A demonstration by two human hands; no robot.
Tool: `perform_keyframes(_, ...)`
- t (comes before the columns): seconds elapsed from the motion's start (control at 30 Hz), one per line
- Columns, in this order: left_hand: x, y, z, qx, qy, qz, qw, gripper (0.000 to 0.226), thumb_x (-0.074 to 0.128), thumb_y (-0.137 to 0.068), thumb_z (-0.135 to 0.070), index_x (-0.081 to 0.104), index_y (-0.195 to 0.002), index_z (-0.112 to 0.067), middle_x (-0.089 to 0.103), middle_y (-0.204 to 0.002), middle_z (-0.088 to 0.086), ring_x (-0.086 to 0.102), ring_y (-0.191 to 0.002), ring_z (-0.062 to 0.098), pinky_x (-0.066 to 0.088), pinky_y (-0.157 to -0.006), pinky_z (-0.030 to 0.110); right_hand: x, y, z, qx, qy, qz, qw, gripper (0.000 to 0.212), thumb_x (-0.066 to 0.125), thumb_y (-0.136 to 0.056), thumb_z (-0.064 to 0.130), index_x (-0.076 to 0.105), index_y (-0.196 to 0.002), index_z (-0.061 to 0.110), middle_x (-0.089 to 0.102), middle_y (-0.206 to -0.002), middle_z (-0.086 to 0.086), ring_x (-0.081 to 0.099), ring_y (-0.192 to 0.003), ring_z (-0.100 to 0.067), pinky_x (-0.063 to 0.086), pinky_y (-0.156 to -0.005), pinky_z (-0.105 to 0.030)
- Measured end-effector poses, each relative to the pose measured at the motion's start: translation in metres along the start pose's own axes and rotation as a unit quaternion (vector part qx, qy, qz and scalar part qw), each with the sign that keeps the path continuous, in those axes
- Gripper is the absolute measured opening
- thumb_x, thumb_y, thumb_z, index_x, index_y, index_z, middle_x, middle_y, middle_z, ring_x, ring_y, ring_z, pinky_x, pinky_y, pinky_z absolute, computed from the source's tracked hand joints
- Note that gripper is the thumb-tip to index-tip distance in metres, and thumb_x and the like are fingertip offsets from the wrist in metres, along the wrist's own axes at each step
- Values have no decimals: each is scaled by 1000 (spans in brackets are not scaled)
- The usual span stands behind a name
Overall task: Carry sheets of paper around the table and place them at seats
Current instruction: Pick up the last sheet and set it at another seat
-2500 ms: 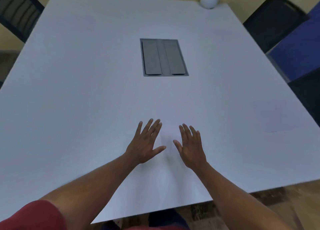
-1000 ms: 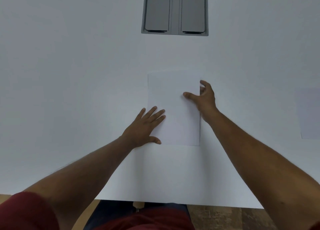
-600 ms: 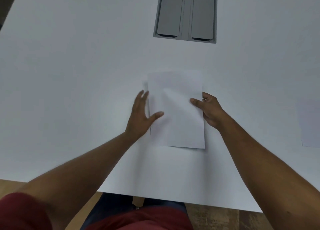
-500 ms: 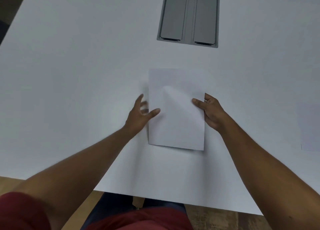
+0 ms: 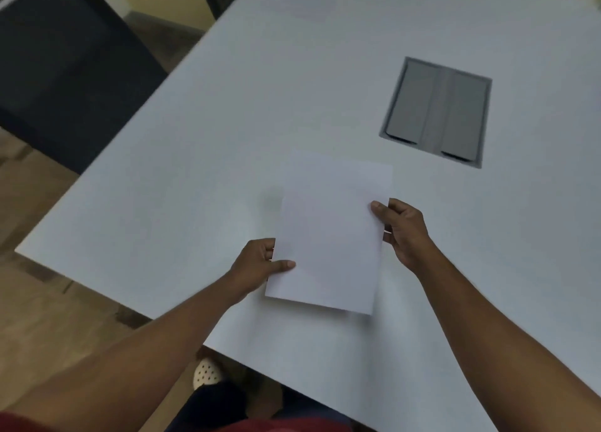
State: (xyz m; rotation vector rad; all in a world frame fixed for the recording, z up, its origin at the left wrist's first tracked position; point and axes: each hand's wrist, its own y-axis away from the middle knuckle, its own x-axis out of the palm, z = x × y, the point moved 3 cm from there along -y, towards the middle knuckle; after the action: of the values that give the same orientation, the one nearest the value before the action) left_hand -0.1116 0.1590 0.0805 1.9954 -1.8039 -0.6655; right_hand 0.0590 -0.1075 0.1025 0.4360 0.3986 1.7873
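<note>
A white sheet of paper (image 5: 328, 233) is held just above the white table (image 5: 201, 145), near its front edge. My left hand (image 5: 260, 262) pinches the sheet's lower left edge, thumb on top. My right hand (image 5: 401, 229) grips the right edge, thumb on top and fingers underneath. The sheet casts a faint shadow on the table to its left. Whether it is one sheet or a thin stack cannot be told.
A grey cable hatch (image 5: 437, 111) is set into the table beyond the paper. A dark chair (image 5: 61, 63) stands off the table's left side, over wooden floor (image 5: 42, 301). A faint second sheet (image 5: 312, 6) lies at the far edge.
Both hands have taken hold of the sheet and lifted it off the table. The view has swung left, so the hatch now sits to the right and a chair shows.
</note>
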Motion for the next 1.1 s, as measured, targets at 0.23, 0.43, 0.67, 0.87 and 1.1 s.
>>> perform_keyframes(0.23,-127,56,27,31,40,-77,996,37,86,-89,-7,77,-124,-11,84,-110,2,81,-88,8,51,-61,10,153,14,24,-50,63,29,996,24,80,-94,26,78,-106,6,77,-116,-21,75,-94,-26,62,-89,-47)
perform_keyframes(0.43,-261,106,71,53,47,-102,992,33,88,-88,-11,78,-117,-23,84,-108,-7,81,-102,16,64,-91,35,301,56,15,-76,80,37,993,19,78,-95,23,78,-102,5,78,-101,-16,73,-91,-27,63,-77,-39)
perform_keyframes(0.67,-400,180,97,66,43,-144,986,40,91,-86,-15,77,-124,-16,81,-119,-4,78,-108,15,62,-101,43,458,110,13,-87,54,61,993,16,78,-95,20,81,-109,13,82,-109,-10,74,-95,-27,59,-74,-36)
perform_keyframes(0.87,-490,193,82,89,46,-128,987,43,91,-84,-18,77,-125,-16,83,-117,-3,80,-108,19,61,-102,50,540,109,31,-99,38,55,993,17,77,-96,20,80,-111,13,81,-117,-11,74,-105,-33,58,-82,-41)
perform_keyframes(1.1,-573,151,28,123,28,-94,988,33,84,-91,-7,76,-122,-15,84,-112,-1,82,-101,20,65,-89,38,600,60,63,-129,-6,7,992,20,77,-95,21,79,-113,10,81,-115,-11,75,-100,-32,59,-72,-35)
